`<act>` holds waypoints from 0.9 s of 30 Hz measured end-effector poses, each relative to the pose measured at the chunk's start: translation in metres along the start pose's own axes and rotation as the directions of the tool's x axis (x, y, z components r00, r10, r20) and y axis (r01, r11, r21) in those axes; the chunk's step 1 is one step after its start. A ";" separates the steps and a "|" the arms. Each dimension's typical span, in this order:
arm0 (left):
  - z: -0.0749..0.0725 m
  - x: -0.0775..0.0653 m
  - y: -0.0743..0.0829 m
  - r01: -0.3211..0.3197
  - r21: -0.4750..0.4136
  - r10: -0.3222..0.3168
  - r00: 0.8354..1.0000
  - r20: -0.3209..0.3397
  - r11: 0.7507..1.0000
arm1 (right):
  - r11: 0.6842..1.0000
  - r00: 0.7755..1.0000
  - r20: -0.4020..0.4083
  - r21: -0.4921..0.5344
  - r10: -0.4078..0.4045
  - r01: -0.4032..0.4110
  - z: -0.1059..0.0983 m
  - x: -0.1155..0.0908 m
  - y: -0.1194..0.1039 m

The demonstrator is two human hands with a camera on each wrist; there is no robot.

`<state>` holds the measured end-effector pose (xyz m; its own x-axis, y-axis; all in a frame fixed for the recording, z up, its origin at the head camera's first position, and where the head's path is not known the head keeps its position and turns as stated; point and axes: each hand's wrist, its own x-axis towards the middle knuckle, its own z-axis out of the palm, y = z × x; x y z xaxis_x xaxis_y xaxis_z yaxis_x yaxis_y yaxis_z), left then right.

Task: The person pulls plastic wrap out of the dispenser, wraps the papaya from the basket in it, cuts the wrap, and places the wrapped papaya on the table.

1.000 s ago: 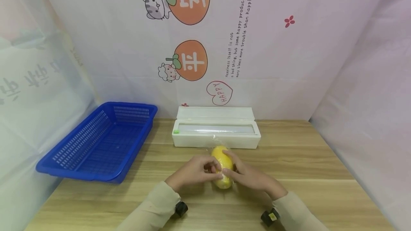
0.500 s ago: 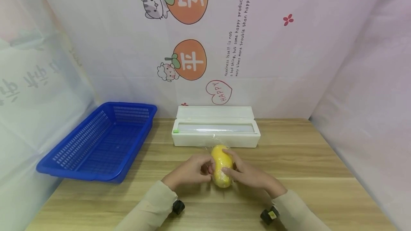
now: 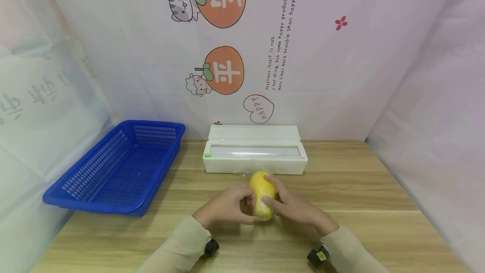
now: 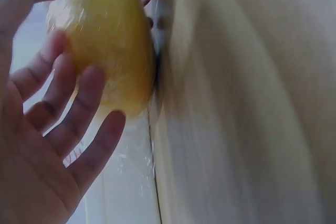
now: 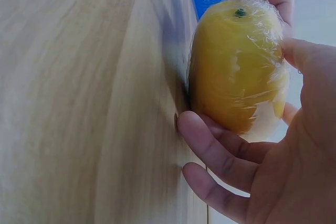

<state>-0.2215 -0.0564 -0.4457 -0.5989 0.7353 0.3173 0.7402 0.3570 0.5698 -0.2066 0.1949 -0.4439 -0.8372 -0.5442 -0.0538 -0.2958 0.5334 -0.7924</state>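
A yellow mango (image 3: 261,184), wrapped in clear cling film (image 5: 265,6), lies on the wooden table with its long side pointing away from me. My right hand (image 3: 301,212) holds it from the right, thumb on top and the index finger curved round the far part. On the opposite side is my left hand (image 3: 225,205); its loosely bent fingertips touch the film and its thumb reaches toward the near end. In the left wrist view its fingers (image 4: 86,98) are spread along the mango (image 4: 113,35). Loose film sticks out beyond the far end.
Just behind the mango stands a white cling film dispenser (image 3: 255,166) with its lid (image 3: 254,133) raised and a green slider (image 3: 208,155) at its left. A blue plastic basket (image 3: 151,197) sits at the left. White printed cloth (image 3: 314,66) surrounds the table (image 3: 360,188).
My left hand has drawn back from the top of the mango to its left side, and its thumb has opened away toward the near end. The right hand keeps its hold.
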 end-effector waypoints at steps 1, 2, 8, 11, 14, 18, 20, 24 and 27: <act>0.001 0.001 0.002 0.005 0.019 -0.005 1.000 0.001 1.000 | 1.000 1.000 -0.002 0.000 0.001 -0.001 0.000 0.000 0.001; 0.001 0.001 0.003 0.015 0.034 -0.015 1.000 0.000 0.999 | 1.000 1.000 -0.004 -0.001 0.001 -0.001 0.000 0.001 0.001; 0.006 0.005 0.010 0.084 0.110 -0.081 0.996 -0.034 0.990 | 1.000 1.000 -0.016 -0.003 -0.018 0.018 0.001 0.003 0.003; 0.008 0.007 0.013 0.113 0.162 -0.108 0.993 -0.040 0.980 | 0.999 0.999 -0.027 -0.023 -0.029 0.029 0.001 0.003 0.003; 0.009 0.007 0.017 0.134 0.218 -0.128 0.991 -0.042 0.967 | 0.999 0.999 -0.031 -0.029 -0.034 0.033 0.001 0.002 0.001; 0.010 0.006 0.019 0.120 0.262 -0.115 0.993 -0.035 0.958 | 0.999 0.999 -0.030 -0.036 -0.037 0.036 0.000 0.002 0.001; 0.009 0.004 0.014 0.097 0.216 -0.094 0.995 -0.022 0.972 | 0.999 0.999 -0.025 -0.037 -0.037 0.036 0.000 0.001 0.001; 0.002 0.001 0.001 0.101 -0.052 -0.100 0.994 0.034 0.994 | 1.000 1.000 -0.001 -0.012 -0.029 0.029 -0.001 0.001 0.001; -0.005 0.000 -0.010 0.189 -0.187 -0.184 0.982 0.044 0.964 | 1.000 1.000 0.005 -0.012 -0.020 0.020 0.000 0.001 0.002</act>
<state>-0.2304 -0.0625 -0.4479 -0.7108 0.6817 0.1733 0.5431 0.3753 0.7511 -0.2082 0.1951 -0.4458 -0.8289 -0.5579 -0.0405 -0.3183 0.5299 -0.7861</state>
